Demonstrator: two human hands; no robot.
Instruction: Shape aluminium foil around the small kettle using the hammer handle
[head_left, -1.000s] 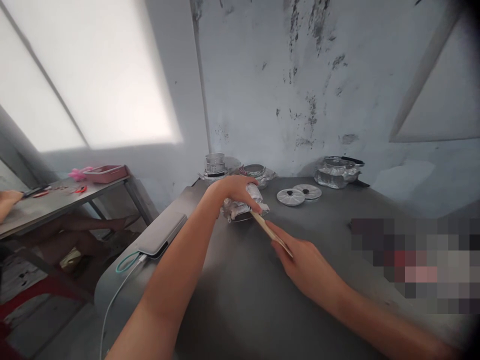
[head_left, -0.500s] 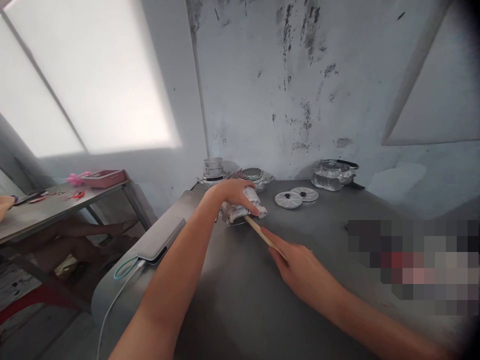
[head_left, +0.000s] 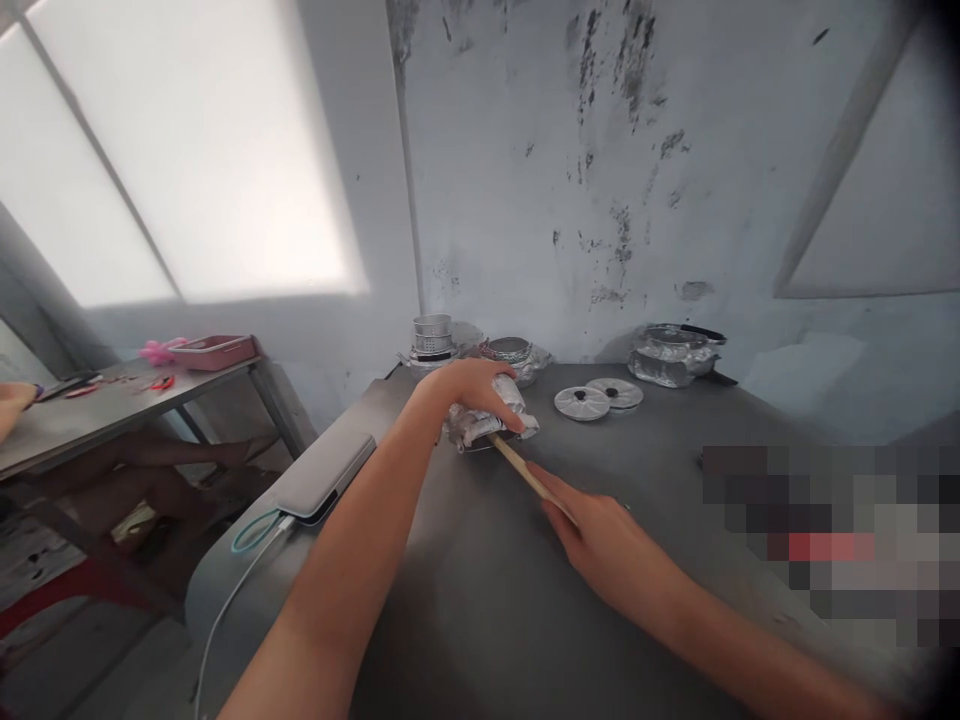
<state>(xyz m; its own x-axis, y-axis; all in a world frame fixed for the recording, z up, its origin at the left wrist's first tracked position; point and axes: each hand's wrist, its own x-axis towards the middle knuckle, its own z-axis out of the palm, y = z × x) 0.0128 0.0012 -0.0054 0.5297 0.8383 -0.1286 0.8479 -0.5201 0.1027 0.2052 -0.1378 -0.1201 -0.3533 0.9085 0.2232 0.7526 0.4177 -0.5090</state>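
Note:
My left hand point(head_left: 469, 385) is closed over a small foil-wrapped container point(head_left: 491, 420) that sits on the grey table point(head_left: 480, 580). My right hand point(head_left: 600, 540) pinches a thin wooden stick point(head_left: 521, 470), whose far tip reaches the foil container under my left fingers. What lies inside the foil is hidden.
Two round foil lids point(head_left: 598, 399) lie beyond my hands. At the back wall stand a metal cup stack point(head_left: 431, 338), a foil-lined bowl point(head_left: 514, 355) and a foil-wrapped pot point(head_left: 673, 353). A power bank point(head_left: 324, 477) with cable lies at the left edge. Another person's hand point(head_left: 15, 400) rests on a side table point(head_left: 97, 405) with a pink tray point(head_left: 214, 350).
The stick's tip has pushed slightly further under my left fingers. Both hands otherwise hold their places; the camera shifted a little.

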